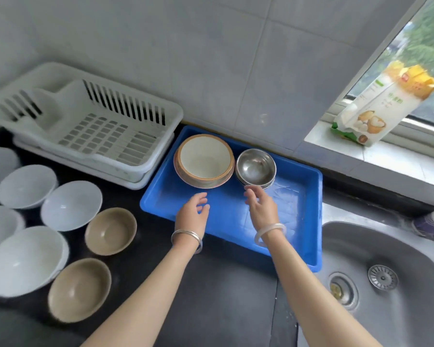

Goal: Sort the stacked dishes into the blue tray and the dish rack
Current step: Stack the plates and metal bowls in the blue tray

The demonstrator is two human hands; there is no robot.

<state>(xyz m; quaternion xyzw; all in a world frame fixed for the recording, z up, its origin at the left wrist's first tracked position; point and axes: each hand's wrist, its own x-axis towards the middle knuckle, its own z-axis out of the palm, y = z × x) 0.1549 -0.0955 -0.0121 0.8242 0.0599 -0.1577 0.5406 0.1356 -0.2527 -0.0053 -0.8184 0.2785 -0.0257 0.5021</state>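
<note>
Both hands hover loose-fingered and empty: right hand just below the steel bowls, left hand below the ceramic stack, mid-frame.

The front of the blue tray is bare; a bowl stack and steel bowls block its back
</note>
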